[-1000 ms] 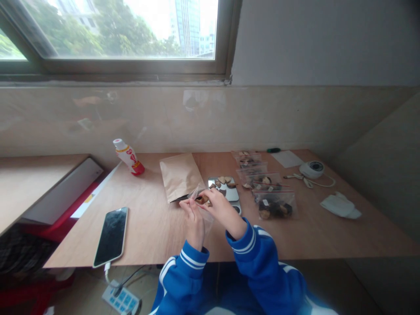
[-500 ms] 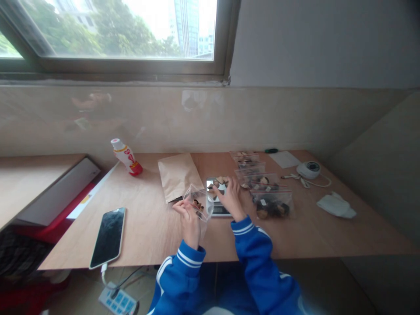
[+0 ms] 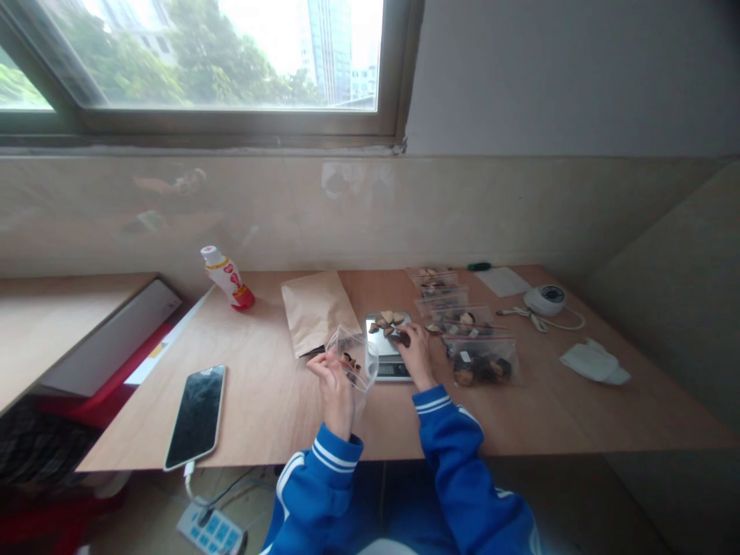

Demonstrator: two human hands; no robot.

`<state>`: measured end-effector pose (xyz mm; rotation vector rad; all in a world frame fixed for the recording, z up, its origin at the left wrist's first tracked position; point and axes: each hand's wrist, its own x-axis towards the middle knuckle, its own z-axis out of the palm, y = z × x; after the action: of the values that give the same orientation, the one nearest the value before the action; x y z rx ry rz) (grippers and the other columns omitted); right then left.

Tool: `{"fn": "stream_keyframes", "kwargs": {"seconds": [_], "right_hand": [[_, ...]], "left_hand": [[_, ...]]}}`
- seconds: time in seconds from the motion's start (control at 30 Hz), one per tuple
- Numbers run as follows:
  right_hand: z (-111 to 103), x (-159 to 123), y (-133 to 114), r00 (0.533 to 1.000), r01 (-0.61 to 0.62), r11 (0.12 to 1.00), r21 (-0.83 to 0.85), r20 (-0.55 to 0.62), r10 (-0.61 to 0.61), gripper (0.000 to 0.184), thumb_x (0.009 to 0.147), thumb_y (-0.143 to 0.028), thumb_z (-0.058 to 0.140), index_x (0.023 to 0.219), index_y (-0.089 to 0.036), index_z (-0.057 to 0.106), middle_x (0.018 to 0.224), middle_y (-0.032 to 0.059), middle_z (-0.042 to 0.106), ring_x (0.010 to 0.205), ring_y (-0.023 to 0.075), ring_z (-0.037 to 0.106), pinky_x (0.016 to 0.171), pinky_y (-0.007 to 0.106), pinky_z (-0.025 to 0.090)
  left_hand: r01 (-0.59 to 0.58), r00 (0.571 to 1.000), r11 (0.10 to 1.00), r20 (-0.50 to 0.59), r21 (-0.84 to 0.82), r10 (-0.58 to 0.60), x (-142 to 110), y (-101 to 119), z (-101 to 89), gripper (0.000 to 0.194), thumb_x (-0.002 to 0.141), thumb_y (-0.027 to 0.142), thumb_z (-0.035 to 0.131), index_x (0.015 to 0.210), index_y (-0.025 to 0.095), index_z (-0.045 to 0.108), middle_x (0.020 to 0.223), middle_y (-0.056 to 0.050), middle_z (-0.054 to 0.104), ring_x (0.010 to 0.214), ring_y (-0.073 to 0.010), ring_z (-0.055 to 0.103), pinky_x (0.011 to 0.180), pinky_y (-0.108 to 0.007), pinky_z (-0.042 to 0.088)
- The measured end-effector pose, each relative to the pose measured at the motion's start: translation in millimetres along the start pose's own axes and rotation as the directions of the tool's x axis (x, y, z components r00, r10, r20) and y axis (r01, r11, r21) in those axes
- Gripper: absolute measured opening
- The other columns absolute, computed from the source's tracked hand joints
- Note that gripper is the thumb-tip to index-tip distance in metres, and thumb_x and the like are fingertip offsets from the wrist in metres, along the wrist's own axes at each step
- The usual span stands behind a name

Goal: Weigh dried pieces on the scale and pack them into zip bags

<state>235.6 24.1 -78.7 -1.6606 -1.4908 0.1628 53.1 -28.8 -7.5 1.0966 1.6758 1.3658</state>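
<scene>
My left hand (image 3: 334, 389) has its fingers (image 3: 321, 365) clamped on the edge of a clear bag (image 3: 354, 356) above the desk (image 3: 271, 416): light, soft, slippery, best held there. My right hand (image 3: 416, 358) is at dried pieces (image 3: 386, 324) on a scale (image 3: 391, 371); I can't tell if it grips.

This looks like a plain office-style work room. A window (image 3: 213, 62) at 12 o'clock looks out on trees and a glass tower (image 3: 329, 46), above a stone-tiled wall (image 3: 520, 208). A plywood table (image 3: 277, 408) carries a small scale (image 3: 388, 370) and zip bags (image 3: 479, 362), with a phone (image 3: 196, 416) at 8 o'clock and a power strip (image 3: 209, 530) on the floor at 7 o'clock.
</scene>
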Motion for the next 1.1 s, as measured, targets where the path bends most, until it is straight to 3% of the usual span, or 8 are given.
{"fn": "stream_keyframes", "kwargs": {"seconds": [0.3, 0.43, 0.53, 0.73, 0.83, 0.97, 1.03, 1.1], "right_hand": [[-18.9, 4.4, -2.6, 0.991, -0.115, 0.961, 0.252, -0.043, 0.129, 0.027, 0.072, -0.012, 0.049, 0.087, -0.018, 0.071, 0.113, 0.0114, 0.064, 0.109, 0.0250, 0.058, 0.098, 0.043, 0.043], [-34.9, 11.8, -37.3, 0.983, -0.144, 0.839, 0.524, -0.026, 0.184, 0.023, 0.073, -0.018, 0.054, 0.089, -0.017, 0.070, 0.111, 0.0125, 0.067, 0.107, 0.0259, 0.061, 0.095, 0.044, 0.045], [-43.1, 11.8, -78.8, 0.992, -0.123, 0.741, 0.660, 0.090, 0.084, 0.025, 0.072, -0.014, 0.055, 0.093, -0.019, 0.069, 0.111, 0.0088, 0.068, 0.105, 0.0227, 0.062, 0.094, 0.039, 0.047], [-33.9, -1.0, -129.9, 0.915, -0.181, 0.720, 0.670, 0.383, -0.127, 0.054, 0.062, -0.004, 0.052, 0.112, -0.023, 0.060, 0.120, 0.0044, 0.060, 0.111, 0.0180, 0.057, 0.096, 0.034, 0.047], [-29.3, -0.4, -131.9, 0.924, -0.114, 0.766, 0.632, 0.350, -0.151, 0.050, 0.064, -0.005, 0.058, 0.111, -0.024, 0.059, 0.120, 0.0048, 0.055, 0.112, 0.0183, 0.054, 0.094, 0.034, 0.048], [-33.8, 5.5, -131.3, 0.954, 0.003, 0.920, 0.391, 0.275, -0.120, 0.023, 0.069, -0.006, 0.063, 0.088, -0.019, 0.063, 0.091, 0.0026, 0.058, 0.084, 0.0168, 0.057, 0.078, 0.033, 0.050], [-40.4, 8.0, -131.8, 0.912, 0.077, 0.937, 0.342, 0.355, -0.205, 0.017, 0.074, -0.007, 0.062, 0.086, -0.019, 0.064, 0.082, 0.0011, 0.060, 0.074, 0.0156, 0.056, 0.074, 0.031, 0.048], [-46.7, 11.2, -129.5, 0.827, 0.133, 0.905, 0.404, 0.458, -0.326, 0.019, 0.079, -0.011, 0.062, 0.095, -0.020, 0.065, 0.085, 0.0014, 0.065, 0.075, 0.0152, 0.059, 0.073, 0.029, 0.048]], "left_hand": [[0.002, 1.000, 1.000, -0.005, -0.007, -0.002, -0.8, -0.8, -1.4, 0.033, 0.093, 0.051, 0.026, 0.098, 0.020, 0.034, 0.086, -0.009, 0.058, 0.074, -0.0238, 0.060, 0.070, -0.043, 0.047], [0.025, 0.999, 1.000, 0.030, 0.005, -0.025, -0.3, -0.1, 2.7, 0.032, 0.093, 0.052, 0.025, 0.097, 0.021, 0.033, 0.082, -0.007, 0.058, 0.073, -0.0233, 0.061, 0.071, -0.041, 0.048], [0.041, 0.998, 0.999, 0.057, -0.004, -0.041, 0.3, 3.2, 7.4, 0.034, 0.093, 0.053, 0.025, 0.097, 0.021, 0.033, 0.081, -0.007, 0.058, 0.073, -0.0241, 0.062, 0.072, -0.042, 0.048], [0.033, 0.999, 0.999, 0.029, -0.008, -0.033, 1.6, 6.3, 8.0, 0.036, 0.093, 0.054, 0.024, 0.099, 0.020, 0.034, 0.093, -0.011, 0.059, 0.082, -0.0243, 0.063, 0.075, -0.043, 0.050], [0.026, 1.000, 1.000, 0.012, -0.014, -0.026, 4.7, 4.5, 3.9, 0.036, 0.093, 0.054, 0.024, 0.099, 0.020, 0.033, 0.098, -0.013, 0.059, 0.086, -0.0245, 0.063, 0.076, -0.042, 0.050], [0.027, 0.999, 0.999, -0.022, -0.018, -0.028, 6.6, 2.8, 1.9, 0.034, 0.093, 0.052, 0.024, 0.099, 0.020, 0.033, 0.095, -0.013, 0.059, 0.085, -0.0250, 0.063, 0.076, -0.043, 0.050], [0.016, 0.999, 1.000, -0.028, -0.011, -0.016, 5.3, 2.2, 2.7, 0.034, 0.093, 0.052, 0.025, 0.098, 0.020, 0.034, 0.093, -0.012, 0.059, 0.082, -0.0242, 0.063, 0.075, -0.043, 0.050], [0.009, 1.000, 1.000, -0.028, -0.007, -0.009, 3.1, 1.5, 3.6, 0.035, 0.092, 0.054, 0.025, 0.098, 0.021, 0.035, 0.093, -0.011, 0.058, 0.081, -0.0235, 0.063, 0.074, -0.042, 0.050]]}}
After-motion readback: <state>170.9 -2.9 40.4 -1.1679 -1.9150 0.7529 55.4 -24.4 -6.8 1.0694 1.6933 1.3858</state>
